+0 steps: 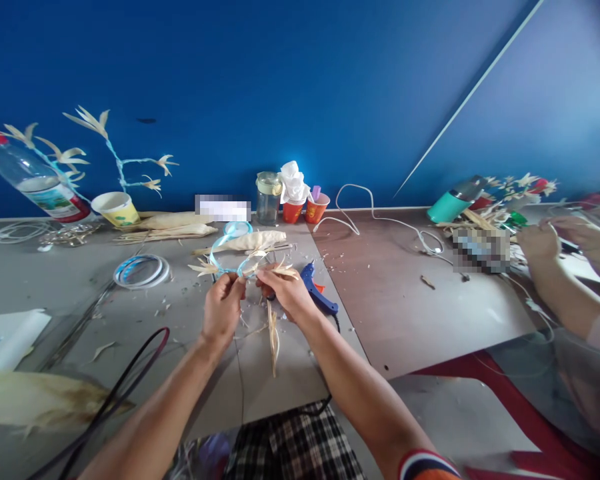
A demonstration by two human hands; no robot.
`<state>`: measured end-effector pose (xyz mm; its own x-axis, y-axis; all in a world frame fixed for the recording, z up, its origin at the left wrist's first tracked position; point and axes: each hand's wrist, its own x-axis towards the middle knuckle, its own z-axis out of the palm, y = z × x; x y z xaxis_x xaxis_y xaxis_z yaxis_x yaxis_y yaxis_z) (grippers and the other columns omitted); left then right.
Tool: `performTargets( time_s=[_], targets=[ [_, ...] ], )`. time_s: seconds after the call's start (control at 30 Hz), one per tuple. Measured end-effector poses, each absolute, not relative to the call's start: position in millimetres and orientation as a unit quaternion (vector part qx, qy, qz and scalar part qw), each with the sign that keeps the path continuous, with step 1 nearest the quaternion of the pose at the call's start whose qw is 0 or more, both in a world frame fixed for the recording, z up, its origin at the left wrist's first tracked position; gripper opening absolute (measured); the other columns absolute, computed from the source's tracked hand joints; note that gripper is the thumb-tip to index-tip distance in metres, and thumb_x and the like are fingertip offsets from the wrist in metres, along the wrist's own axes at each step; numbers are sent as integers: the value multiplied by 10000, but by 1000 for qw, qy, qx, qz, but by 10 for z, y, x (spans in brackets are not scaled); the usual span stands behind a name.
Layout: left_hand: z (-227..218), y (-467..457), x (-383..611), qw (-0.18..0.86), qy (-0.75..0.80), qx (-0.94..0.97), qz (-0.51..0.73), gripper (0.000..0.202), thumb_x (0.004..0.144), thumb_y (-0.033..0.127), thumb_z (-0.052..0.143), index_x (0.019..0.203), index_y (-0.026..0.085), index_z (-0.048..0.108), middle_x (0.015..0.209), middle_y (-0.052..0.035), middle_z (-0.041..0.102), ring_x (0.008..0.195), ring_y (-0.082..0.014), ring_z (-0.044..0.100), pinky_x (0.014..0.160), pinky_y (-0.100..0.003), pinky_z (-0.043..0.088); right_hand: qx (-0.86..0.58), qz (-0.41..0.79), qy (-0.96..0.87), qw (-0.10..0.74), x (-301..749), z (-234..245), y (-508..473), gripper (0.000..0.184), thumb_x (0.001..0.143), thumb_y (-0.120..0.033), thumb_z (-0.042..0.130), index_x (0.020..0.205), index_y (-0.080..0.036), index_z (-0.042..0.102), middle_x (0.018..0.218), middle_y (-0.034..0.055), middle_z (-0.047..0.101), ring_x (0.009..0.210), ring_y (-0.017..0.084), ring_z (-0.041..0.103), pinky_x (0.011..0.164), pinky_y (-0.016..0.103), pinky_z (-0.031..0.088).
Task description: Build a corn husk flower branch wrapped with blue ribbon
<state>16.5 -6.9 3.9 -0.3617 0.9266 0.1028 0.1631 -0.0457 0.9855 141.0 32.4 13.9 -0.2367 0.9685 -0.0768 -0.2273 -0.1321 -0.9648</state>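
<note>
My left hand (223, 308) and my right hand (286, 291) are both closed in a pinch on a light blue wire ring (229, 261) held just above the table. Pale dried husk petals (206, 268) are fixed along the ring. A strip of husk (273, 337) hangs down from under my right hand. A blue glue gun (319, 291) lies on the table right beside my right hand.
Rolls of blue tape (141, 271) lie to the left, a husk-flower branch (115, 155), a bottle (35, 179) and a yellow cup (116, 209) at the back left. A jar (269, 197) and red cups (305, 209) stand at the wall. Another person's hands (555, 241) work at the right.
</note>
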Motion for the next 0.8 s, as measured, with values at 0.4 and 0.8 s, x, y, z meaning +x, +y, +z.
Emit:
performTargets(
  time_s=[0.4,0.8],
  targets=[
    [-11,-65,213,344,587,426,596,208,787,339,590,658,180,554,598,18,515,572,-115,453,538,-230,344,-253,824,-263,433,1349,99,328,169,649,-255,719,660,-148,588,623,-12,605,451,48,400,448,194,318],
    [17,-21,115,390,489,360,693,253,785,357,611,615,184,538,613,23,489,589,-106,451,587,-230,380,-287,766,-414,399,1323,97,233,340,648,-406,747,850,-151,648,654,-26,589,498,57,439,505,211,323]
  ],
)
